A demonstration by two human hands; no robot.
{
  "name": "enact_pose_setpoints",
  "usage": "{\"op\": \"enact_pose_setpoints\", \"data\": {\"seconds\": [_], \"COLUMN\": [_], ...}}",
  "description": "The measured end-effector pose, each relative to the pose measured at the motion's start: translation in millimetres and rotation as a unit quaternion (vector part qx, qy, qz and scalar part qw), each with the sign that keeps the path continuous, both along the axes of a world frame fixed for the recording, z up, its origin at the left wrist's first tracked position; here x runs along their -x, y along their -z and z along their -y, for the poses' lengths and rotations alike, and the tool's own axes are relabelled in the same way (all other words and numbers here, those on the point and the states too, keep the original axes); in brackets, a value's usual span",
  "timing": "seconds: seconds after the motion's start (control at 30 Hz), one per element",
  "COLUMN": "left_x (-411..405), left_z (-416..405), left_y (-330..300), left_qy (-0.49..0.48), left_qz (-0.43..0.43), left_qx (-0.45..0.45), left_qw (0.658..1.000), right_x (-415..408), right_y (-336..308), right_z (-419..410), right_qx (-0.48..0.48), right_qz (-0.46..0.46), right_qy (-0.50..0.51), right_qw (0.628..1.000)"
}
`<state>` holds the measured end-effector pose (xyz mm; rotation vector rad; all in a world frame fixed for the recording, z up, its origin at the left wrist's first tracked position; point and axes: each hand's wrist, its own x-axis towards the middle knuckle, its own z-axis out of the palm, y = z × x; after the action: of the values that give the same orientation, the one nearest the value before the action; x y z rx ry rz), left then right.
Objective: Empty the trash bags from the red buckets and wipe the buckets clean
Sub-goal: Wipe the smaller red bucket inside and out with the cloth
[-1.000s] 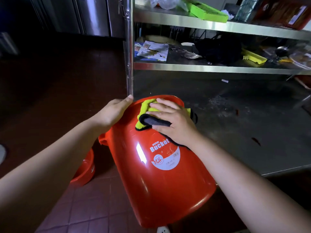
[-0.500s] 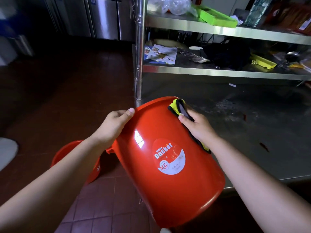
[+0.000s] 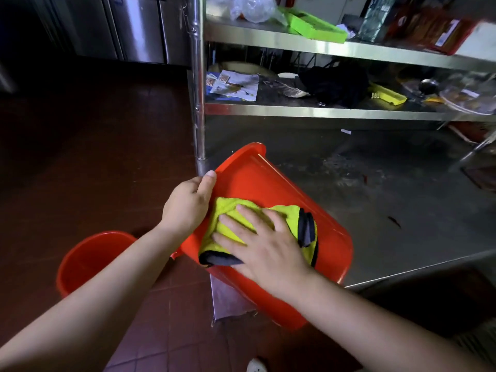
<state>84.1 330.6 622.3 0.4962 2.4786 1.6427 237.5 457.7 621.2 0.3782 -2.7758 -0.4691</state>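
A steel rack (image 3: 335,111) fills the far right side of the room, its upright post (image 3: 198,84) standing at the near-left corner of its lowest shelf (image 3: 402,210), which is bare, scuffed metal. On the middle shelf lie printed papers (image 3: 233,84) at the left end, a black bundle (image 3: 335,85) near the centre and a small yellow tray (image 3: 387,94) toward the right. The top shelf carries a crumpled clear plastic bag (image 3: 249,8) and a bright green tray (image 3: 314,25). Steel cabinet doors (image 3: 139,28) stand along the back wall, beyond dark red floor tiles (image 3: 94,157).

A red bucket (image 3: 268,183) is tipped on its side over the front-left corner of the lowest shelf, its mouth turned away toward the post and its base toward the person. A second red bucket (image 3: 91,259) stands upright on the floor tiles just to the left, partly behind the left forearm.

A yellow cloth (image 3: 228,210) with dark edging is spread on the upturned wall of the tilted bucket. The right hand (image 3: 268,242) lies flat on it, fingers straight and spread, pressing the cloth against the plastic. The left hand (image 3: 188,202) grips the bucket by its left side near the rim, thumb laid on the outer wall, the other fingers curled round out of sight.

A white shoe tip (image 3: 256,365) shows at the bottom edge of the floor.
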Motion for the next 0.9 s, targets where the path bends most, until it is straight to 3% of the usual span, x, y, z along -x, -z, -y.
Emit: {"op": "enact_pose_setpoints", "data": {"seconds": [0.07, 0.3, 0.37, 0.43, 0.5, 0.67, 0.9], "left_x": [-0.7, -0.6, -2.3, -4.8, -4.6, 3.7, 23.5], "left_z": [0.0, 1.7, 4.4, 6.2, 4.4, 5.9, -20.7], "left_y": [2.1, 11.0, 14.7, 16.7, 15.7, 13.1, -5.4], "left_qy": [-0.019, -0.025, -0.033, -0.041, -0.042, -0.053, -0.030], "left_qz": [-0.029, -0.009, -0.001, -0.002, -0.021, -0.089, -0.109], "left_qx": [0.011, -0.014, -0.013, -0.010, 0.004, 0.046, 0.105], "left_qw": [0.999, 1.000, 0.999, 0.999, 0.999, 0.994, 0.988], "right_x": [10.5, 42.4, 47.4, 45.0, 43.0, 31.5, -10.4], "right_y": [-9.0, -19.5, -22.1, -25.7, -25.8, -16.4, 13.4], "right_z": [-13.7, -67.4, -94.5, -116.1, -122.3, -89.7, -27.2], "right_qx": [0.042, 0.178, 0.295, 0.417, 0.440, 0.314, 0.106], "right_qz": [-0.011, -0.027, -0.005, 0.026, 0.033, -0.035, -0.079], "right_qy": [0.032, 0.196, 0.254, 0.309, 0.333, 0.298, 0.202], "right_qw": [0.999, 0.964, 0.921, 0.854, 0.833, 0.901, 0.970]}}
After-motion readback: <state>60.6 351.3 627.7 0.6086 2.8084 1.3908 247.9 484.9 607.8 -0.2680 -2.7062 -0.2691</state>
